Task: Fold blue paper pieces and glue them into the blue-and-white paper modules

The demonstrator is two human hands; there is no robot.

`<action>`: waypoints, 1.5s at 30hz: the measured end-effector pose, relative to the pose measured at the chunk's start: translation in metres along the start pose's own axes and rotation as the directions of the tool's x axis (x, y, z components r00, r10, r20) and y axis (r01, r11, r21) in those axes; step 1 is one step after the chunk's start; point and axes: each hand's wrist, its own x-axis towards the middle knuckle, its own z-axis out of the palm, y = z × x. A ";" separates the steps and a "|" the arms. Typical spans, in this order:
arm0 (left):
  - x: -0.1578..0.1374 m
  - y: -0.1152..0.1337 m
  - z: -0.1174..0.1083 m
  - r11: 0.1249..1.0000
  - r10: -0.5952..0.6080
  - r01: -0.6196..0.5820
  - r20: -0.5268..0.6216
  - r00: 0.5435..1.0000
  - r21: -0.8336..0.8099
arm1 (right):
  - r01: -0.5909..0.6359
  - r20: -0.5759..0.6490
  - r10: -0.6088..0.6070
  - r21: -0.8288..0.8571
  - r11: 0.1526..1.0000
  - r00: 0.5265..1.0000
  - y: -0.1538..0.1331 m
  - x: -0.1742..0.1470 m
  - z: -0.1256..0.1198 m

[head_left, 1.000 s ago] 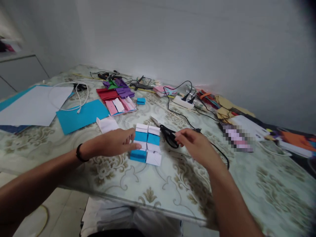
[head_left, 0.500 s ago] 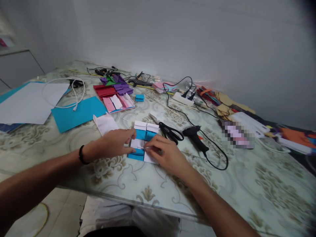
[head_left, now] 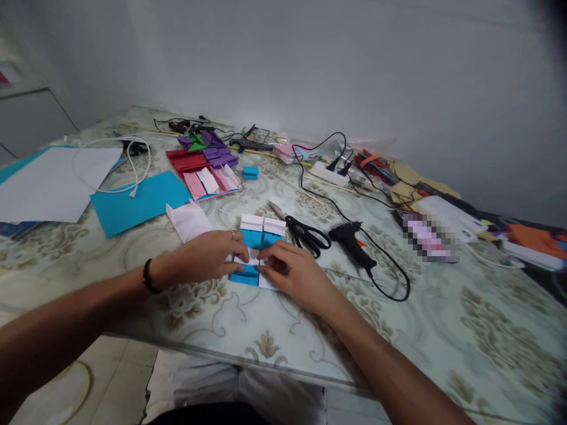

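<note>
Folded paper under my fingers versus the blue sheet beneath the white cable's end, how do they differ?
The folded paper mixes white and blue; the blue sheet shows only blue. The folded paper has raised, creased strips, while the blue sheet looks flat. The left hand and right hand touch the folded paper, but not the blue sheet. Both papers lie on the table.

No text, label, brand name, number or sign can be read on anything in view.
</note>
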 end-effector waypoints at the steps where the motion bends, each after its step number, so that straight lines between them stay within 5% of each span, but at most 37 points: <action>1: 0.000 0.000 0.000 1.000 -0.001 0.001 0.000 1.000 0.007 | -0.003 0.004 0.004 -0.004 1.000 1.000 0.000 0.000 0.000; 37: 0.001 0.001 -0.003 0.998 -0.033 0.034 -0.020 0.999 0.049 | 0.115 0.122 -0.113 -0.004 0.993 0.986 0.000 -0.004 0.000; 45: -0.005 0.001 -0.019 1.000 0.015 -0.016 0.106 0.994 0.005 | 0.087 0.149 -0.078 -0.056 0.995 0.986 -0.009 -0.004 -0.005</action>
